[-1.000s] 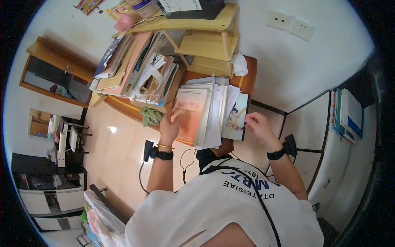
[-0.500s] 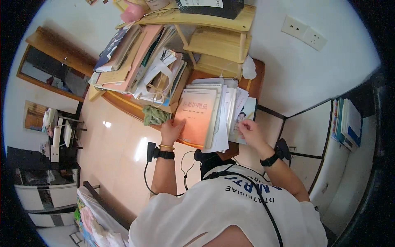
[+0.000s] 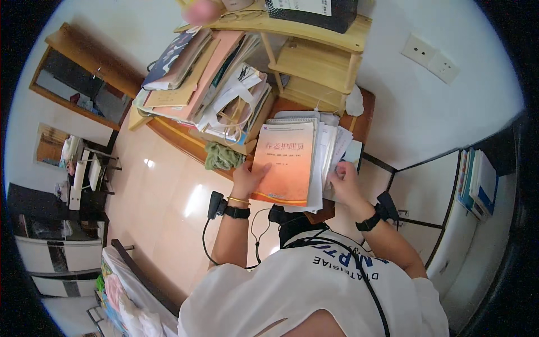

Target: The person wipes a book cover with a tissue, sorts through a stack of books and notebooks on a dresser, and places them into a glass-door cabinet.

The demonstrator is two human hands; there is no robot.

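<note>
left hand point(image 3: 249, 176) – flat, fingers spread on glossy orange book point(image 3: 283, 162); right hand point(image 3: 343, 181) – pinching white papers point(image 3: 327, 151)

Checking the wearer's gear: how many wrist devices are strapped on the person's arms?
2. One black wrist device sits behind the left hand, with a cable hanging; another black wrist device sits behind the right hand. None seem hidden.

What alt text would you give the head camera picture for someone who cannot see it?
Seen from above, a person's left hand rests on an orange softcover book topping a stack of papers on a brown wooden desk, while the right hand grips the stack's right edge. A cluttered wooden shelf stands behind.
</note>
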